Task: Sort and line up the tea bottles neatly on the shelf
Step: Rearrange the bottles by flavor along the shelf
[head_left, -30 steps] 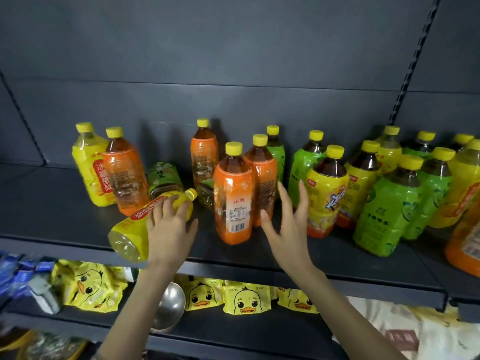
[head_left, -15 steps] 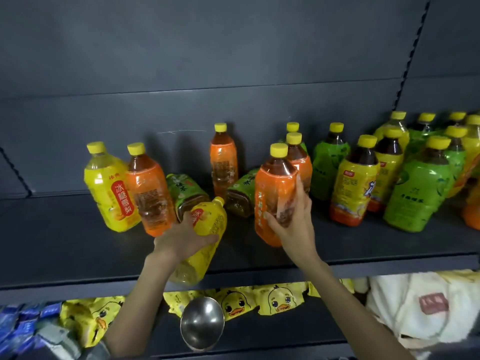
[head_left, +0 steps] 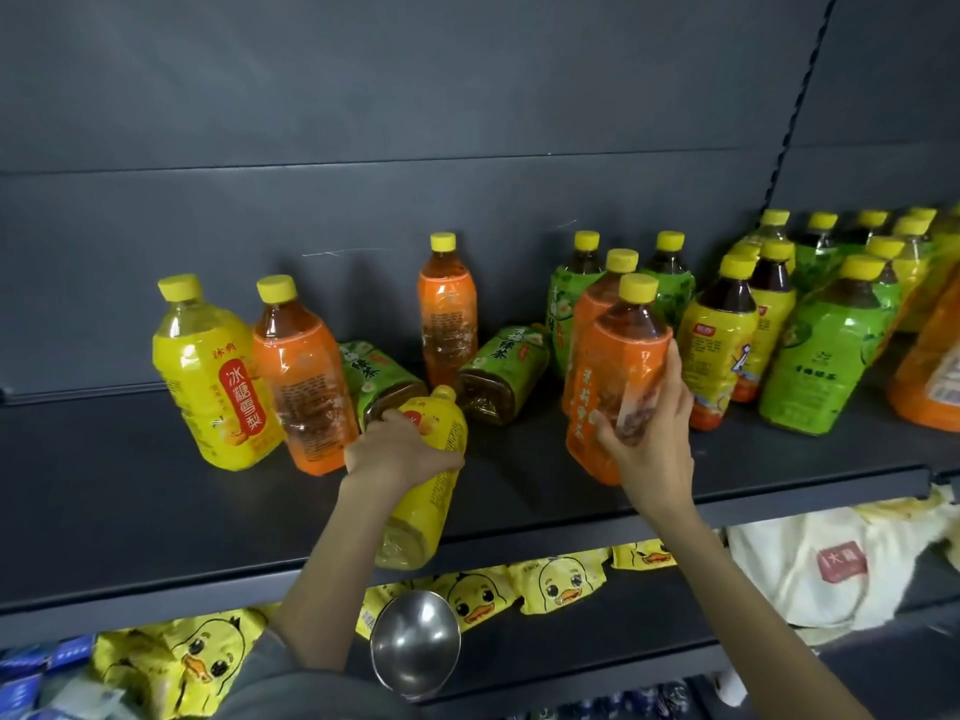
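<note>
My left hand [head_left: 397, 452] grips a yellow tea bottle [head_left: 428, 491] lying tilted on the dark shelf [head_left: 156, 517], cap pointing to the back, base near the front edge. My right hand [head_left: 652, 423] holds an upright orange tea bottle [head_left: 613, 366] around its middle. At the left stand a yellow bottle [head_left: 210, 376] and an orange bottle [head_left: 298, 379]. Two green bottles [head_left: 376, 379] [head_left: 506, 374] lie on their sides behind. Another orange bottle [head_left: 447, 311] stands at the back.
Several green, yellow and orange bottles [head_left: 821, 350] crowd the shelf's right side. Below, the lower shelf holds yellow duck packets [head_left: 561, 582], a steel bowl [head_left: 415, 644] and a white cloth bag [head_left: 831, 569]. A slotted upright [head_left: 802, 101] runs up the back wall.
My left hand has swung the lying yellow bottle so its cap points to the back. My right hand has closed around the orange bottle. The view shifted left and closer.
</note>
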Motion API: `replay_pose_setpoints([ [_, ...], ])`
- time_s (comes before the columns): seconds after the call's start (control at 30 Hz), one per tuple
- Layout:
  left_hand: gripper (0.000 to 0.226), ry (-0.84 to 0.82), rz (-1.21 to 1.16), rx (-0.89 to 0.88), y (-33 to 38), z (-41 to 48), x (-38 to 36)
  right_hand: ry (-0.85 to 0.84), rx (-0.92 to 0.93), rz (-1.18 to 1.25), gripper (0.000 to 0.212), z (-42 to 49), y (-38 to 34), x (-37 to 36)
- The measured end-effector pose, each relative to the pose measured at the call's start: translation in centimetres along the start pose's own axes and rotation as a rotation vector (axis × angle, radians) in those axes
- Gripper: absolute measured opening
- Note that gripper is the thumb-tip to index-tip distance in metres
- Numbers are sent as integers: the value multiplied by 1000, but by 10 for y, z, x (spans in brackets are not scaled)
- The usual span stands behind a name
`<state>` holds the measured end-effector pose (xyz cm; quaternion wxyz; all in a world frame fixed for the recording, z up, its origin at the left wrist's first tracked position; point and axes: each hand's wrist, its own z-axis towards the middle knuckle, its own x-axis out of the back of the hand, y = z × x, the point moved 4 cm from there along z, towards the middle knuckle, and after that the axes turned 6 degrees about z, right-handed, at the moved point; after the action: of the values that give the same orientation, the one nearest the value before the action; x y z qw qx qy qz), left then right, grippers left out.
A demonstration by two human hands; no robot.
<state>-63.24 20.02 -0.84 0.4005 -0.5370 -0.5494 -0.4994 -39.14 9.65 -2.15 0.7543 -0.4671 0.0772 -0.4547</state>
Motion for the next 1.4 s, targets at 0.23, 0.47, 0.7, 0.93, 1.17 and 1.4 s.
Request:
replay_pose_setpoints([
  [0.23, 92, 102, -59, -20, -6, 2, 0, 159, 329, -273, 88, -6, -28, -14],
  [0.47, 92, 271, -125, -13, -9, -11, -2, -243, 536, -171, 61, -13, -37, -74],
  [0.7, 103, 462, -211, 4, -12, -27, -1, -424, -401, 170, 76, 32, 7, -120],
  [0.93, 104, 578, -381, 17, -14, -33, -1, -398, -658, 336, 91, 63, 8, -146],
  [1.17, 104, 703, -514, -17, -21, -25, -3, -357, -836, 430, 110, 78, 16, -163],
  [1.4, 107, 766, -641, -19, -20, -21, -11, -313, -819, 525, 107, 78, 24, -168],
])
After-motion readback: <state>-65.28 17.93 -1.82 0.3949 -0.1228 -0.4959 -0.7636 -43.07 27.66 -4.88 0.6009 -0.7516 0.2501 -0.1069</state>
